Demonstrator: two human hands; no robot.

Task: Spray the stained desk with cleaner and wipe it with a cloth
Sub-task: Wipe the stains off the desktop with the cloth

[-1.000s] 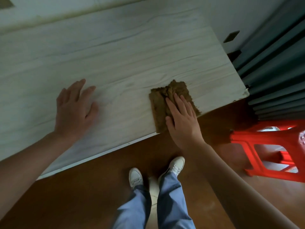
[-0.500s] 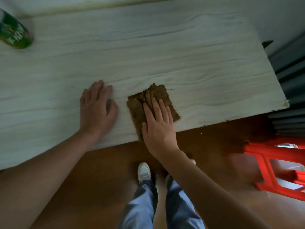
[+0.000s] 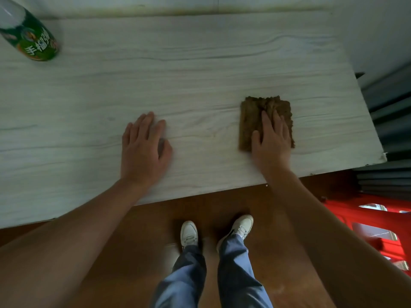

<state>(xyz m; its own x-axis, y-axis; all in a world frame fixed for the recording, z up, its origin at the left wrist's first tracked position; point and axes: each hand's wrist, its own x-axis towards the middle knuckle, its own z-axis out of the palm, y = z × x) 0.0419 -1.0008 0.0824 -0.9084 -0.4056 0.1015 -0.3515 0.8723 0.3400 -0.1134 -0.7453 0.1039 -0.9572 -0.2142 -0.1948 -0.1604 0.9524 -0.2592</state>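
A pale wood-grain desk (image 3: 200, 63) fills the upper part of the view. On its right part lies a folded brown cloth (image 3: 251, 121). My right hand (image 3: 272, 138) presses flat on the cloth, fingers pointing away from me. My left hand (image 3: 144, 147) rests flat and empty on the bare desk, well left of the cloth, fingers slightly apart. A green-labelled cleaner bottle (image 3: 33, 38) stands at the far left of the desk, its top cut off by the frame edge.
A red plastic stool (image 3: 373, 223) stands on the brown floor at the right, below the desk's chipped right corner (image 3: 383, 156). Grey curtain folds (image 3: 395, 107) hang past that corner. My feet in white shoes (image 3: 189, 234) are just under the desk's front edge.
My right hand has slid the cloth to the right, away from my left hand, which stays planted. The view has shifted left, so more of the cleaner bottle shows.
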